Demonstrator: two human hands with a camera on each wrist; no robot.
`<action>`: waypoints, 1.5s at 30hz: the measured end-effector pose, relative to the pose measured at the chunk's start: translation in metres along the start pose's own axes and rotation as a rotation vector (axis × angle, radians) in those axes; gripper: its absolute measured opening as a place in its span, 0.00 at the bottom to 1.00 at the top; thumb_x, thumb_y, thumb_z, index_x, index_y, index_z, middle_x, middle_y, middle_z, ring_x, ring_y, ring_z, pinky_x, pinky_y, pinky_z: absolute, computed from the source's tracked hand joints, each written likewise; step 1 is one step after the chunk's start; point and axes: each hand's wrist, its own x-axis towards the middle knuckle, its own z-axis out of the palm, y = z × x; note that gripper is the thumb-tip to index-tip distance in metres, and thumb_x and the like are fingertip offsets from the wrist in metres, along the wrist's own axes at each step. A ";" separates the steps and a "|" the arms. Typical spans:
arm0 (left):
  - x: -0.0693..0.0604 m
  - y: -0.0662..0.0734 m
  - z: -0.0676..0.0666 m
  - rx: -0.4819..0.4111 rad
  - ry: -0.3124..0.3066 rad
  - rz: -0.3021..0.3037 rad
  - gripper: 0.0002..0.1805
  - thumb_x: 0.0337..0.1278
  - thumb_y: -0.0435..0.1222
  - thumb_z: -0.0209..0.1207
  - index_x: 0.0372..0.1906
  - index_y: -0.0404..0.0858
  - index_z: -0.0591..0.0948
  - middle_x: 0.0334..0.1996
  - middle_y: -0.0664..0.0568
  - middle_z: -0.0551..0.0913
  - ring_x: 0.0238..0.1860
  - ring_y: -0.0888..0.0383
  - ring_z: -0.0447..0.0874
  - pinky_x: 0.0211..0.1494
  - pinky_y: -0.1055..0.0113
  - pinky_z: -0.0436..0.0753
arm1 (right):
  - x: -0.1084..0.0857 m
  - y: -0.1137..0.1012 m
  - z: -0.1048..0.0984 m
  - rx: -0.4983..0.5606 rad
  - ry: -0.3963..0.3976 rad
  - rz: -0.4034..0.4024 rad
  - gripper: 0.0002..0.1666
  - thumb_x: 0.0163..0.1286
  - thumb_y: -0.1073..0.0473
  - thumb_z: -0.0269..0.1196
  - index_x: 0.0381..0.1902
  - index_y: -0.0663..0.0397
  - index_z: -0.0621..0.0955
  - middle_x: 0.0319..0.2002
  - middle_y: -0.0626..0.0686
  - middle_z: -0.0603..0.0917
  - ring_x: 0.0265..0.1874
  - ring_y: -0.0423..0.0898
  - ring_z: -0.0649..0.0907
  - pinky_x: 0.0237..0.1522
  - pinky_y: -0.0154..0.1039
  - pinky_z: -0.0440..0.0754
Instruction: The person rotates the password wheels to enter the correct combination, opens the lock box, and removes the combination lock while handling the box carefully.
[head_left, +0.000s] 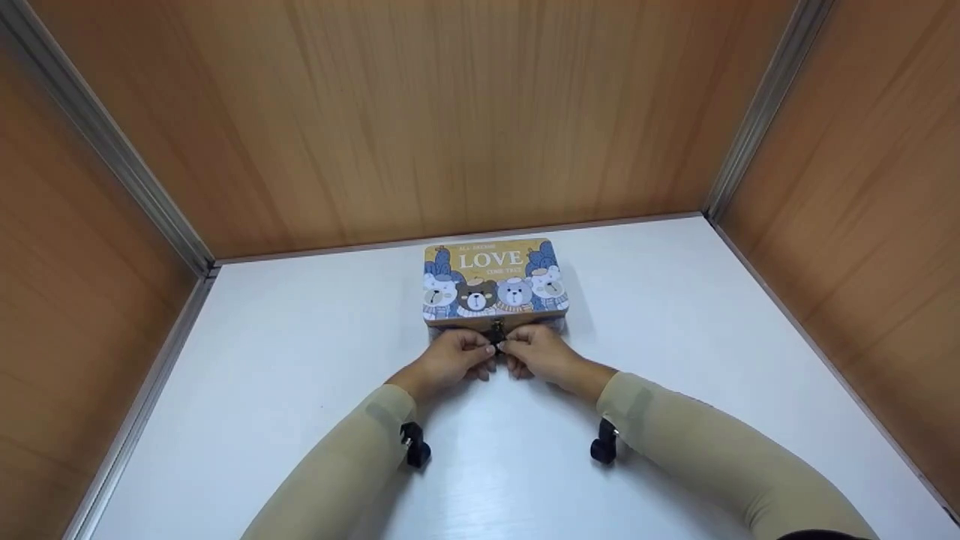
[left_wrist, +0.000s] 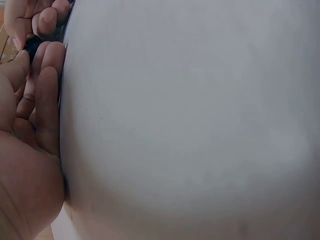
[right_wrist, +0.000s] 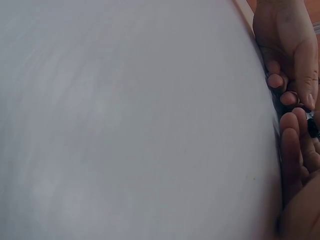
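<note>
We see wood-grain panels (head_left: 480, 120) enclosing the work area at the top, left and right of the head view. Below them, a white table (head_left: 285, 360) fills the centre and bottom of the frame. Two beige sleeves, the left sleeve (head_left: 337, 465) and the right sleeve (head_left: 720, 450), enter from the lower left and lower right. We locate the box (head_left: 499, 289) just above the frame's centre bottom half, lid closed, printed with "LOVE" and four bears; it rests on the table near the back panel. The left hand (head_left: 452, 354) and the right hand (head_left: 546, 352) meet at the middle of its front side, fingers curled, tips close together. One black wrist device (head_left: 416, 445) hangs at each sleeve cuff. Between the fingertips, below the front clasp (head_left: 497, 325), we find a small black piece (head_left: 496, 339); both hands pinch it. Its exact form is hidden by the fingers.
</note>
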 end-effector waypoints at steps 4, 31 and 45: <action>0.001 0.000 -0.001 -0.003 -0.002 0.000 0.10 0.87 0.36 0.62 0.50 0.32 0.88 0.40 0.47 0.94 0.35 0.60 0.92 0.42 0.68 0.90 | 0.001 0.000 -0.001 0.012 -0.003 0.006 0.15 0.85 0.56 0.64 0.41 0.60 0.89 0.24 0.48 0.87 0.23 0.40 0.86 0.28 0.32 0.86; 0.001 -0.003 0.001 -0.016 0.006 0.015 0.10 0.86 0.35 0.62 0.51 0.31 0.88 0.40 0.47 0.93 0.35 0.60 0.92 0.44 0.67 0.92 | -0.001 0.003 0.001 0.026 0.009 -0.018 0.09 0.84 0.60 0.65 0.46 0.61 0.88 0.25 0.48 0.86 0.23 0.39 0.86 0.28 0.32 0.88; 0.001 -0.004 -0.001 -0.002 0.002 0.019 0.10 0.86 0.35 0.62 0.51 0.31 0.88 0.41 0.45 0.93 0.36 0.58 0.93 0.45 0.65 0.94 | -0.002 0.006 -0.002 0.139 0.009 -0.011 0.11 0.82 0.63 0.62 0.51 0.65 0.87 0.26 0.51 0.89 0.23 0.42 0.89 0.28 0.33 0.90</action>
